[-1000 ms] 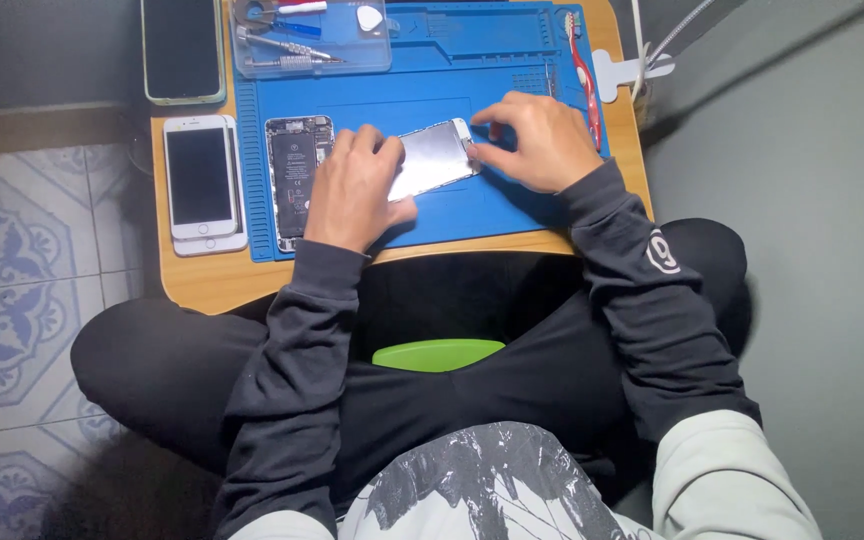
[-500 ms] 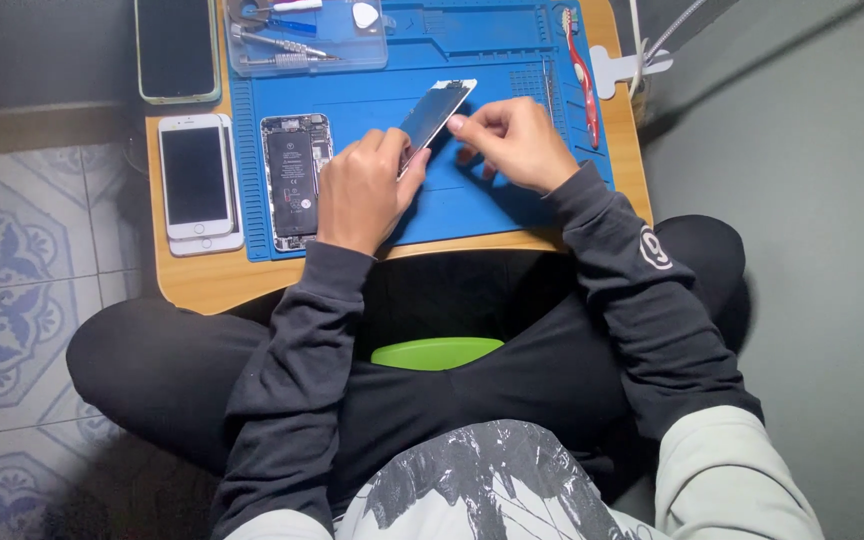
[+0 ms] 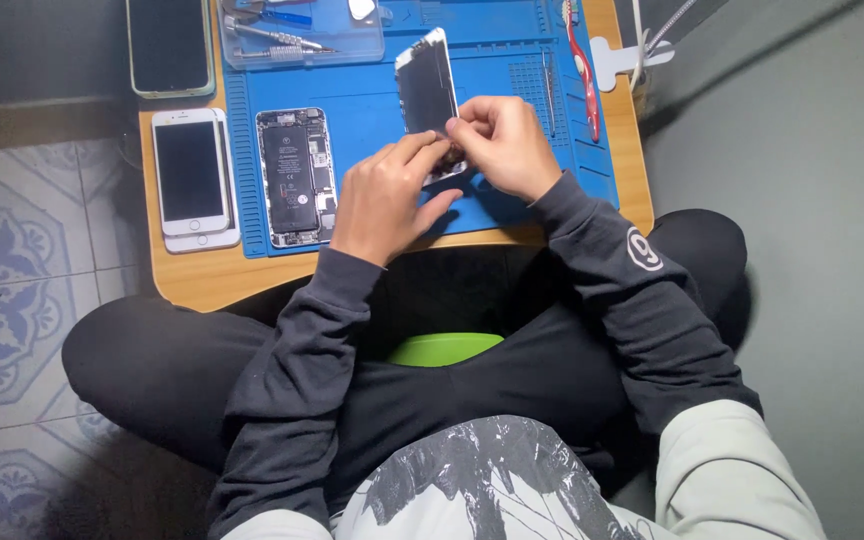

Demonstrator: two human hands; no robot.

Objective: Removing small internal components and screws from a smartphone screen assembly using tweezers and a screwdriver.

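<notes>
A detached phone screen panel (image 3: 427, 88) with a white border and black glass stands lifted over the blue work mat (image 3: 512, 110), its far end pointing away from me. My left hand (image 3: 384, 197) pinches its near end from the left. My right hand (image 3: 505, 145) grips the same end from the right, fingers curled. An opened phone body (image 3: 295, 177) with its battery and boards exposed lies flat on the mat left of my left hand.
A white phone (image 3: 192, 172) lies on the small wooden table (image 3: 202, 280) left of the mat, a dark phone (image 3: 169, 45) beyond it. A clear tray (image 3: 302, 40) with tools sits at the back. Red-handled tweezers (image 3: 584, 75) lie on the mat's right side. Tiled floor lies to the left.
The screen panel lay flat with its metal back up under both hands; it has been lifted and turned, so its dark glass face now shows. Both hands moved closer together at its near end.
</notes>
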